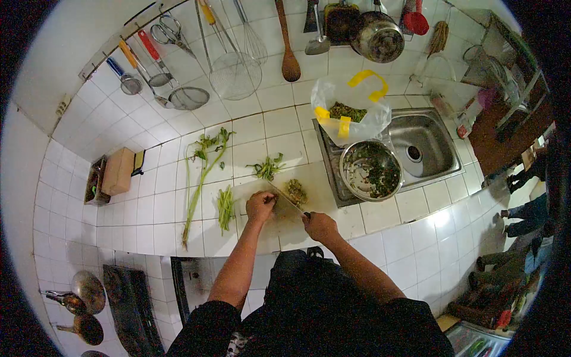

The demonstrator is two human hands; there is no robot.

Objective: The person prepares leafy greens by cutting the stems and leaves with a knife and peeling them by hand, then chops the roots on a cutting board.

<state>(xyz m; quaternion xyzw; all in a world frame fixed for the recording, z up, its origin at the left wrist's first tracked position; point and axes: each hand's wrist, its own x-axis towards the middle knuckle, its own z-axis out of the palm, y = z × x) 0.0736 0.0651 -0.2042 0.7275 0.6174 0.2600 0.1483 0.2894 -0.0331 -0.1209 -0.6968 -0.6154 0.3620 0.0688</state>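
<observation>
My right hand (321,228) is closed around the handle of a knife (289,199), whose blade points away and to the left over a pale cutting board (285,227). Left of the blade, my left hand (260,206) has its fingers curled down near the board; anything under them is hidden. A small heap of chopped greens (295,192) lies just right of the blade. Beyond the knife tip rests a bunch of green leaves (267,167). Cut green stems (225,207) lie left of my left hand, and long leafy stalks (200,184) stretch out farther left.
A steel bowl (392,189) with chopped greens and pale bits stands on the drainboard beside the sink (419,140). Behind it sits a clear plastic bag (380,113) with greens. A cardboard box (118,171) is at far left. Utensils, including a wooden spoon (289,62), hang on the wall.
</observation>
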